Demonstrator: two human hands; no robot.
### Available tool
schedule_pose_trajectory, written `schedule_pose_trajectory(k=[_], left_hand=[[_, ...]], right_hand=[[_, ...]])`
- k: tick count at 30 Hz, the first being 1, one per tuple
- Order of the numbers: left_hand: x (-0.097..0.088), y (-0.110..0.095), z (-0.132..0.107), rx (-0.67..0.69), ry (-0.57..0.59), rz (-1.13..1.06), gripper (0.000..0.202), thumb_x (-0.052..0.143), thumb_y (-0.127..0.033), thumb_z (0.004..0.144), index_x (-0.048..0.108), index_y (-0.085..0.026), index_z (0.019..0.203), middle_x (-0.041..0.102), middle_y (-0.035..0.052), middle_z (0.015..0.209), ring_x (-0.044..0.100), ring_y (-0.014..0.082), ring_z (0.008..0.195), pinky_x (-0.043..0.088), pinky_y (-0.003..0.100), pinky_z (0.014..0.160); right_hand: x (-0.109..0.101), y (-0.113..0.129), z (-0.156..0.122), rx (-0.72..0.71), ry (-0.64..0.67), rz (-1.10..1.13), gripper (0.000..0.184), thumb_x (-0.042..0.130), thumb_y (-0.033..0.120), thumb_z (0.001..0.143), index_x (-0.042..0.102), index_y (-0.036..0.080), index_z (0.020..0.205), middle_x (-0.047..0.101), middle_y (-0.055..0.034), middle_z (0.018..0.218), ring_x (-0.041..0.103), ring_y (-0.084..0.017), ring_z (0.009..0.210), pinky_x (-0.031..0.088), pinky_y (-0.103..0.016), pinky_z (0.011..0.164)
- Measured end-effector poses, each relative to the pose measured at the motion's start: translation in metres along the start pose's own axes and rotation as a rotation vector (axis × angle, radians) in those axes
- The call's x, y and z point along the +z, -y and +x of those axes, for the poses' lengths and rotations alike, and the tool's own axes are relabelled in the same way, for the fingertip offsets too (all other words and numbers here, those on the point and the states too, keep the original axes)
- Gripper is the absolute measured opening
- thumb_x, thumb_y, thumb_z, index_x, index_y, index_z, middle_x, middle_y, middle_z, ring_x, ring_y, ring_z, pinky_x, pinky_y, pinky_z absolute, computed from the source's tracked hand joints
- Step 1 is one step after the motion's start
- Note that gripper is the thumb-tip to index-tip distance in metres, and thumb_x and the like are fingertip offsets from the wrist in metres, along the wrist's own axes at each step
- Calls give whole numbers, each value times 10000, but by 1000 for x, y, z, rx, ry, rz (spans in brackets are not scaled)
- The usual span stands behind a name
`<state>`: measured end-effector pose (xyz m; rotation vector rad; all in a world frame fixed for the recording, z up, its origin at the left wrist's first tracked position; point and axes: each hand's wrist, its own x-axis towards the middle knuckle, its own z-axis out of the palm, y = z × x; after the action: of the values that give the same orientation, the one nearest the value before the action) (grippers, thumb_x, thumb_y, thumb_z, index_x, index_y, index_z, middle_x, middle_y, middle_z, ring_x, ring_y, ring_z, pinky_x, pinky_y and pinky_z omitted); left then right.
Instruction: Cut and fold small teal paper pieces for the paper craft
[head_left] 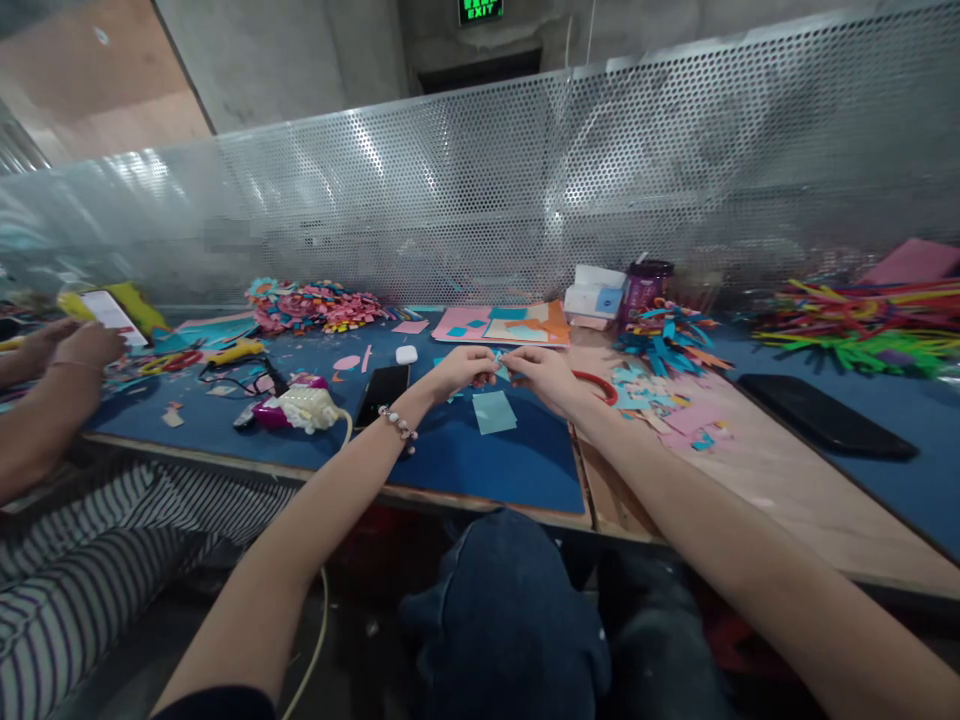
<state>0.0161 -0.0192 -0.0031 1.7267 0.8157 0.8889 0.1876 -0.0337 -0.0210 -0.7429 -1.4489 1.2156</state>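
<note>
My left hand [465,370] and my right hand [541,376] meet over the blue mat [480,455], fingertips pinched together on a small teal paper piece [502,368] between them. A light teal paper square [494,411] lies flat on the mat just below my hands. Red-handled scissors [598,385] lie right beside my right hand. A beaded bracelet sits on my left wrist.
A black phone [382,393], white earbud case [406,354] and glue gun [296,408] lie left. Stacked coloured paper sheets [501,325], tissue box [595,294], purple cup [645,285], paper scraps [675,410], another phone [825,415]. A co-worker's hand [82,345] holds a phone at far left.
</note>
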Motion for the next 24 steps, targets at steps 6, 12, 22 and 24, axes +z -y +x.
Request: schedule_pose_trajectory(k=[6, 12, 22, 24], left_hand=[[2, -3, -1, -14, -11, 3, 106, 570, -214, 729, 541, -124, 682, 596, 25, 591, 469, 62, 489, 320, 205, 490], [-2, 4, 3, 31, 1, 40, 143, 587, -253, 738, 543, -127, 687, 605, 30, 616, 460, 58, 501, 328, 207, 503], [-2, 1, 1, 68, -7, 88, 203, 592, -318, 751, 533, -129, 706, 610, 33, 647, 461, 59, 519, 333, 200, 509], [-2, 1, 0, 81, 15, 45, 200, 590, -310, 751, 527, -130, 690, 599, 26, 628, 452, 56, 516, 329, 198, 510]], right_hand=[[0, -4, 3, -45, -18, -54, 309, 698, 443, 630, 604, 158, 703, 550, 7, 637, 490, -97, 593, 411, -235, 548], [0, -2, 1, -49, -30, -47, 319, 679, 461, 649, 613, 158, 727, 562, -10, 681, 512, -118, 656, 419, -234, 553], [2, 7, 0, -59, -26, -388, 286, 556, 466, 779, 502, 194, 707, 498, 25, 596, 453, -104, 551, 353, -242, 517], [3, 12, -1, -57, 3, -447, 284, 504, 463, 822, 473, 204, 709, 465, 36, 570, 428, -104, 531, 334, -246, 525]])
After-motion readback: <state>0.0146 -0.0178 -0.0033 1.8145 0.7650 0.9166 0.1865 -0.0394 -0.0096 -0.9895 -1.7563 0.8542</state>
